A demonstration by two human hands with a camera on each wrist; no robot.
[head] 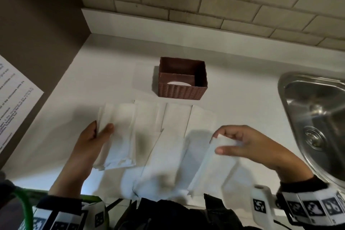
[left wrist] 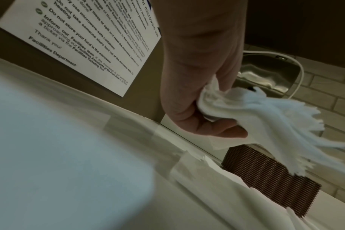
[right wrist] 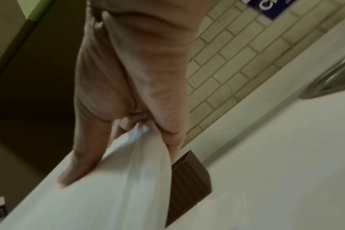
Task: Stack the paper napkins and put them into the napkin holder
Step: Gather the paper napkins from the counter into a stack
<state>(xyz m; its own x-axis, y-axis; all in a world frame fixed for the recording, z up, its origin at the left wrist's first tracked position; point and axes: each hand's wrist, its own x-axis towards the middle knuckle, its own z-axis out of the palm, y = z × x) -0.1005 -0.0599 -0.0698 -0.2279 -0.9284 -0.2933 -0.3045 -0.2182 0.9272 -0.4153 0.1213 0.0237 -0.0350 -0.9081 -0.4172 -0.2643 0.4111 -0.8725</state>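
A brown ribbed napkin holder [head: 182, 80] [left wrist: 270, 179] [right wrist: 189, 183] stands open-topped at the back middle of the white counter [head: 104, 73]. My left hand [head: 93, 142] [left wrist: 197, 99] grips a stack of white napkins [head: 119, 136] [left wrist: 266, 118] lifted off the counter. My right hand [head: 242, 145] [right wrist: 128, 109] pinches the top end of a single napkin [head: 212, 166] [right wrist: 108, 186] that hangs down towards me. Several loose napkins [head: 175, 117] lie side by side on the counter between my hands and the holder.
A steel sink [head: 317, 117] is set into the counter at the right. A tiled wall [head: 205, 2] runs along the back. A brown side panel with a printed notice [head: 13, 95] [left wrist: 93, 38] closes off the left.
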